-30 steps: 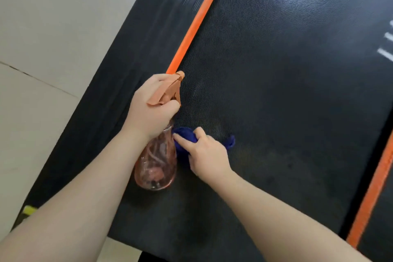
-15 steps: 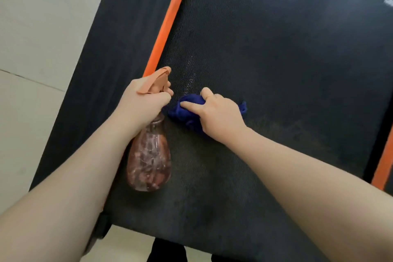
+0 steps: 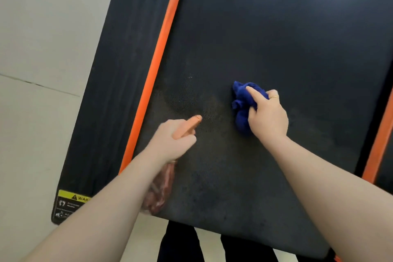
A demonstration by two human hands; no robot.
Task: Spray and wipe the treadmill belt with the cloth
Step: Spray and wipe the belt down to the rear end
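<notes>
The black treadmill belt (image 3: pixel 276 49) fills most of the view. My right hand (image 3: pixel 266 118) presses a bunched dark blue cloth (image 3: pixel 241 102) onto the belt near its middle. My left hand (image 3: pixel 172 141) grips a clear pinkish spray bottle (image 3: pixel 161 189) with an orange nozzle (image 3: pixel 189 125) that points up the belt, just right of the left orange stripe. My forearm hides most of the bottle. A duller, damp-looking patch (image 3: pixel 191 100) lies on the belt between the nozzle and the cloth.
An orange stripe (image 3: pixel 157 64) and a black side rail (image 3: pixel 114 95) border the belt on the left, with a yellow warning label (image 3: pixel 70 203) at the rail's near corner. Another orange stripe (image 3: pixel 380 140) runs on the right. Pale floor tiles (image 3: pixel 42 49) lie left. Dark trouser legs (image 3: pixel 180 242) stand below the belt's end.
My right hand has slid the cloth rightward across the belt, away from the bottle. My left hand with the bottle has shifted right, off the orange stripe.
</notes>
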